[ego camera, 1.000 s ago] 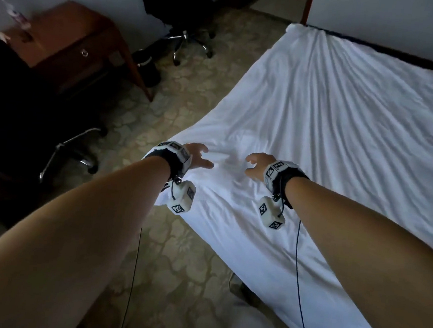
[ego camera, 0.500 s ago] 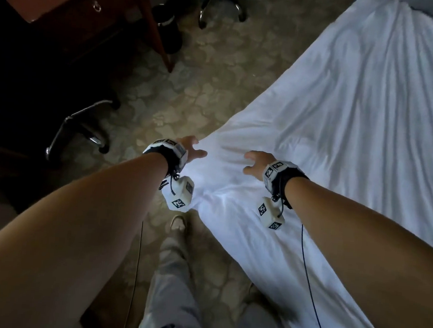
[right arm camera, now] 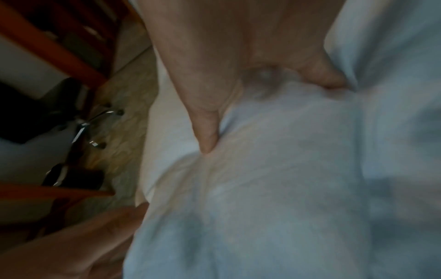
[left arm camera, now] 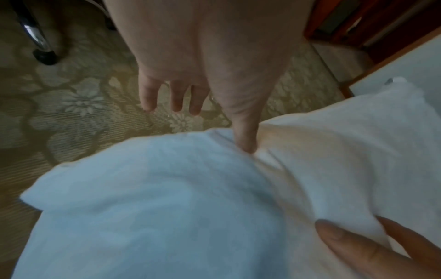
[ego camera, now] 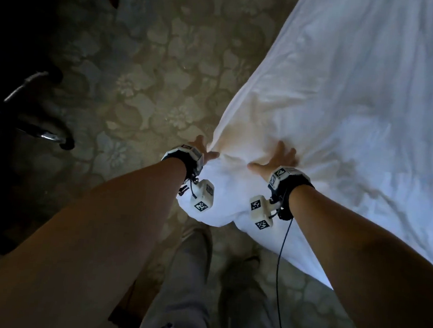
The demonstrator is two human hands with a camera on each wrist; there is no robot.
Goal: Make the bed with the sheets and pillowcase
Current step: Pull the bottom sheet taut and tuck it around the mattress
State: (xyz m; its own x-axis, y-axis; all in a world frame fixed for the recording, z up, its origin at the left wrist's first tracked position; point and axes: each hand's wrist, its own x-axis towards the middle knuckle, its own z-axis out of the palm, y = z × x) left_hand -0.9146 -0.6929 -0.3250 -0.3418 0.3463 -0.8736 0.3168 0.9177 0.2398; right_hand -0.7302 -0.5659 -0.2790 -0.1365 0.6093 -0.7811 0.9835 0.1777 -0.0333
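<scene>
**Sheet corner under two hands at bed edge**

Legs, two, in pale trousers [ego camera: 187, 285], stand nearest on the patterned carpet [ego camera: 149, 86]. Forearms, two, reach forward; each wrist carries one dark strap with a white marker-tagged camera block, so two blocks counted, and a thin black cable hangs from the right one.

Left hand [ego camera: 202, 151]: at the bed's outer edge. Left wrist view shows the thumb [left arm camera: 243, 132] pressed into a fold of the white sheet [ego camera: 343, 122], while three fingers [left arm camera: 175, 98] hang straight over the carpet, touching nothing. Whether any finger is tucked under the cloth cannot be told.

Right hand [ego camera: 278, 159]: lies palm-down on the sheet, fingers spread. Right wrist view, blurred, shows its thumb [right arm camera: 206, 132] and another finger dug into the cloth, fabric bunched up between them.

Sheets: one seen. It covers the bed, ridged with long creases running away from the hands. Between the two hands the cloth is gathered into a hump; below them a rounded corner [ego camera: 206, 209] droops off the edge toward the floor.

Farther out, left: one office chair base [ego camera: 32, 123], chrome legs with dark casters. Reddish wooden furniture [left arm camera: 372, 24] stands beyond, against the wall.
</scene>
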